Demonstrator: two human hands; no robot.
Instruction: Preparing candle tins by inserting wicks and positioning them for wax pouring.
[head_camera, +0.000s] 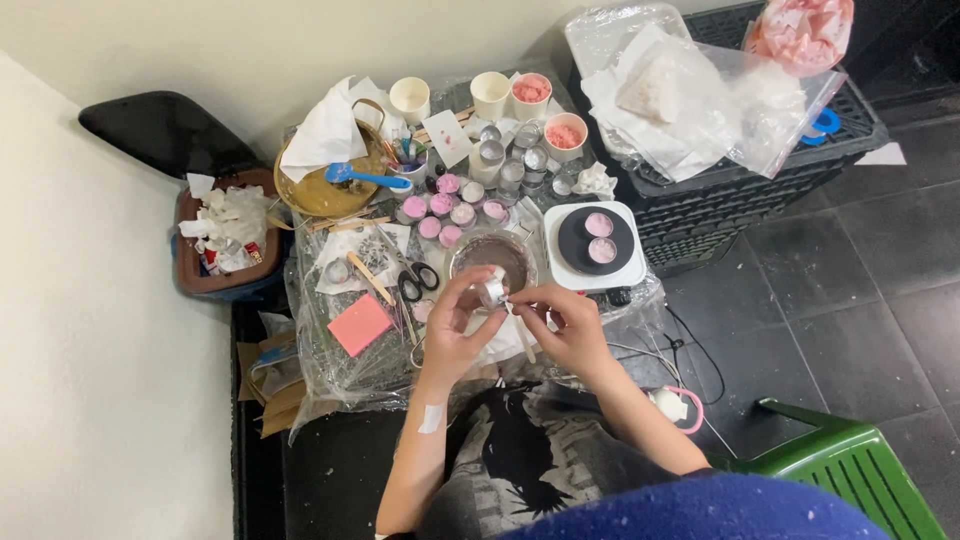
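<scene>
- Left hand (455, 320): fingers curled shut around a small round silver tin (491, 292), held up over the near edge of the plastic-covered low table (330, 375).
- Right hand (562, 318): thumb and forefinger pinched together on a thin pale wooden stick (522, 335) just beside the tin; stick slants down toward the person's lap. Whether its tip touches the tin cannot be told.
- Tin sits between both hands, directly in front of a clear glass bowl (490, 255) with a brownish inside, mid-table.
- White square hot plate with a black round top (594, 243) at the right edge; two small tins of pale pink stuff (600, 238) rest on it.
- Cluster of small round tins with pink filling (445, 210) at the middle of the table, behind the bowl.
- Far edge: white paper cups (490, 95), two holding pink powder (531, 90).
- Far-left corner: brass-coloured round dish (322, 192) with a blue plastic spoon (365, 177) across it.
- Near-left part: black-handled scissors (418, 280) and a pink square sticky pad (359, 324).
- Brown bin full of crumpled white paper (225, 240) on the floor, left of the table.
</scene>
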